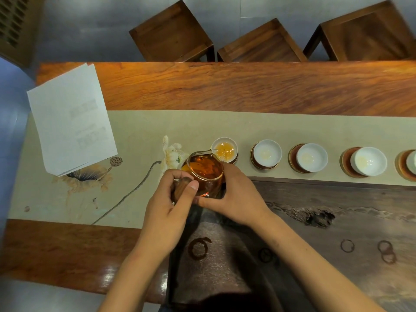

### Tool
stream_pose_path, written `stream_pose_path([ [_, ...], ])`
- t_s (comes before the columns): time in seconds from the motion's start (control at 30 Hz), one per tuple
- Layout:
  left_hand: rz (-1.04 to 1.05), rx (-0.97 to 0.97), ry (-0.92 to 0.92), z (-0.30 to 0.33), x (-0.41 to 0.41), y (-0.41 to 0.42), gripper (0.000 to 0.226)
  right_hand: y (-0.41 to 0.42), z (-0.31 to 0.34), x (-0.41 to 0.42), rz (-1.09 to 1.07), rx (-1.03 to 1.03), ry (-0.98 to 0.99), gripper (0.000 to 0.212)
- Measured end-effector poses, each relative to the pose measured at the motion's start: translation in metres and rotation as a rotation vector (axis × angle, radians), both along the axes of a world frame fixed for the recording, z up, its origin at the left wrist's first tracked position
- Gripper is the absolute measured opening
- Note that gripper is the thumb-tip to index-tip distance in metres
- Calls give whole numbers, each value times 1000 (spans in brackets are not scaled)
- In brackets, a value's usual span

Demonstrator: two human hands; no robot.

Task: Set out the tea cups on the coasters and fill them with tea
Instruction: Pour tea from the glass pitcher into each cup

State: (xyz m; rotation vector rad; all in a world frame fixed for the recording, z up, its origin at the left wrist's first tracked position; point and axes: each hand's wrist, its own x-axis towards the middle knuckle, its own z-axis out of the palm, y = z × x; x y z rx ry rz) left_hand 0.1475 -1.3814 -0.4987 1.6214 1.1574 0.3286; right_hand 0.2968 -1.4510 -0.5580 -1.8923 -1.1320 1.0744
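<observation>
A glass pitcher (pixel 203 171) of amber tea is tilted with its spout over the leftmost white cup (pixel 224 149), which holds some tea. My left hand (pixel 168 206) grips the pitcher's wooden handle (pixel 181 186). My right hand (pixel 238 194) cups the pitcher's right side and base. To the right stand more white cups on round brown coasters: a second cup (pixel 267 153), a third cup (pixel 312 157) and a fourth cup (pixel 369 161), all looking empty. A fifth cup (pixel 412 162) is cut off by the right edge.
A beige painted runner (pixel 135 131) lies under the cups on a long wooden table (pixel 247 86). A dark tea tray (pixel 315 221) with ring stains lies near me. Paper sheets (pixel 69 118) rest at the left. Three wooden stools (pixel 173 32) stand behind the table.
</observation>
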Motion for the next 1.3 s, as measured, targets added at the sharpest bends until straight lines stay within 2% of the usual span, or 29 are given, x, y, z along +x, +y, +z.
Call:
stream_pose_path([
  [0.67, -10, 22, 35, 4, 2, 1, 20, 0, -1, 1, 13, -50, 1, 91],
  [1.3, -4, 53, 78, 5, 2, 1, 23, -1, -2, -1, 9, -31, -5, 85],
])
